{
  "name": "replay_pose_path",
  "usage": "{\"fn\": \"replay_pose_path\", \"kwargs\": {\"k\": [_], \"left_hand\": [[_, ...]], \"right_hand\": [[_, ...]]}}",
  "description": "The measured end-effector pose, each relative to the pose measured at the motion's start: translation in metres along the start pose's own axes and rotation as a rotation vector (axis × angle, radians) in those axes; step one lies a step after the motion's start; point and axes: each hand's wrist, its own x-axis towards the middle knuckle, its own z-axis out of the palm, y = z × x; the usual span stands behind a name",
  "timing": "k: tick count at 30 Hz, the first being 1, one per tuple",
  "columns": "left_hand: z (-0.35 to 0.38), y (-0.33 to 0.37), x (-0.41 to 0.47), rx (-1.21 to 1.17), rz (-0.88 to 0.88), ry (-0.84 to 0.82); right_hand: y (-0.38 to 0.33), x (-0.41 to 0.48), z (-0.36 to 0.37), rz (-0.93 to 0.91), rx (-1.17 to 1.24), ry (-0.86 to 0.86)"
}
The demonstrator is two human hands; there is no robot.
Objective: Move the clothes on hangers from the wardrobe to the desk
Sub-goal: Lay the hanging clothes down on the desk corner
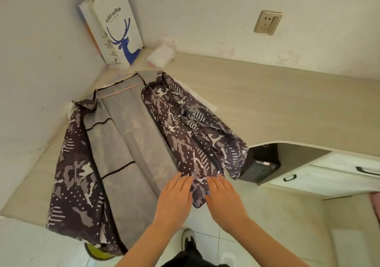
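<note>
Shirt (185, 133) lying open on the worktop (277, 102)
Head view: its hem hangs over the front edge, where the left hand (175, 198) and right hand (225, 198) rest flat on it, fingers straight, gripping nothing. That overhang (no hanger visible) could drag it to the floor (267, 225). Bare worktop lies to the right, and a paper bag (121, 30) fills the corner.

Domestic room, bedroom or dorm type. Evidence: fitted wood-grain table (267, 93) in a white-walled corner; socket (267, 22) on the wall far beyond the right grip (224, 195); coffee bag (117, 30) in the corner; drawers (329, 181) to its right; tiled floor (277, 215).
</note>
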Motion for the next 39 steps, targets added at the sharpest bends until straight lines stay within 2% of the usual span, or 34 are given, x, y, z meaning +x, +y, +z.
{"fn": "replay_pose_path", "kwargs": {"k": [5, 13, 27, 39], "left_hand": [[0.016, 0.055, -0.006, 0.019, 0.153, -0.066], [0.039, 0.176, -0.03, 0.016, 0.441, -0.136], [0.117, 0.418, -0.157, -0.072, 0.789, -0.308], [0.163, 0.55, -0.19, -0.139, 1.092, -0.35]], "right_hand": [[0.039, -0.065, 0.0, 0.165, 0.123, -0.014], [0.104, -0.199, 0.007, 0.464, 0.146, 0.044], [0.189, -0.479, 0.027, 0.968, 0.261, 0.166], [0.246, -0.59, 0.04, 1.294, 0.357, 0.215]]}}
